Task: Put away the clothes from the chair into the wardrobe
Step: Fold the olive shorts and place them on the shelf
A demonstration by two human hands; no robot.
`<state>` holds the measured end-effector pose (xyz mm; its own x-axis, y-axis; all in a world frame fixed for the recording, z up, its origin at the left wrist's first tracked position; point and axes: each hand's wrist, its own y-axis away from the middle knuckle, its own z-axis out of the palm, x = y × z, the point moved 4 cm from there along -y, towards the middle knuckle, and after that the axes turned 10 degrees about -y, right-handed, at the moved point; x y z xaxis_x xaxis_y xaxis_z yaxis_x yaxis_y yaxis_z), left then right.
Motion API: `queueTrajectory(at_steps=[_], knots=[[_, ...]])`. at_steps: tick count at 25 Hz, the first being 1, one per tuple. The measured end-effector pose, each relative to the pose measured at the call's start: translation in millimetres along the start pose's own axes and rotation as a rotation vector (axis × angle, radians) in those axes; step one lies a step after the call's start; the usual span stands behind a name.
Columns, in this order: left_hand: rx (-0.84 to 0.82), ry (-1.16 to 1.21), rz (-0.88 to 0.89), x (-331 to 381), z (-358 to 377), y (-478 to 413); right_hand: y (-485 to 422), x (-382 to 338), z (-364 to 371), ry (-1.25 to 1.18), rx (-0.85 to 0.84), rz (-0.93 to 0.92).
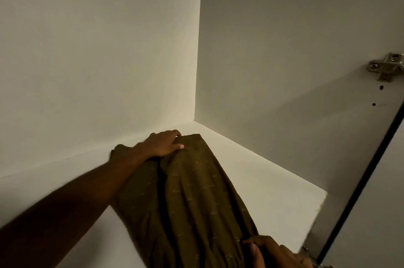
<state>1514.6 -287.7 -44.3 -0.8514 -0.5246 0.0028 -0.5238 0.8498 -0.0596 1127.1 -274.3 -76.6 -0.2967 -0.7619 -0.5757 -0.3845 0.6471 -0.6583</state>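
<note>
An olive-green patterned garment point(192, 200) lies folded lengthwise on a white wardrobe shelf point(258, 182), stretching from the front edge towards the back wall. My left hand point(164, 143) rests on the garment's far end, near the back wall, fingers curled over the cloth with the thumb on top. My right hand point(273, 252) is at the bottom edge of the frame, its fingers pinching the garment's near end. The chair is out of view.
The shelf is boxed in by a white back wall point(98, 60) and a right side panel point(295, 49). A metal door hinge point(385, 67) sits on the side panel at the right. The wardrobe door edge point(371, 180) runs diagonally at the far right.
</note>
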Motion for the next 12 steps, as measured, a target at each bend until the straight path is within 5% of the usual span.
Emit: queueTrajectory(at_steps=[7, 12], knots=[[0.01, 0.179, -0.279, -110, 20, 115, 3, -1, -4, -0.073, -0.094, -0.016], [0.29, 0.445, -0.422, -132, 19, 131, 4, -6, -8, -0.075, -0.166, 0.032]])
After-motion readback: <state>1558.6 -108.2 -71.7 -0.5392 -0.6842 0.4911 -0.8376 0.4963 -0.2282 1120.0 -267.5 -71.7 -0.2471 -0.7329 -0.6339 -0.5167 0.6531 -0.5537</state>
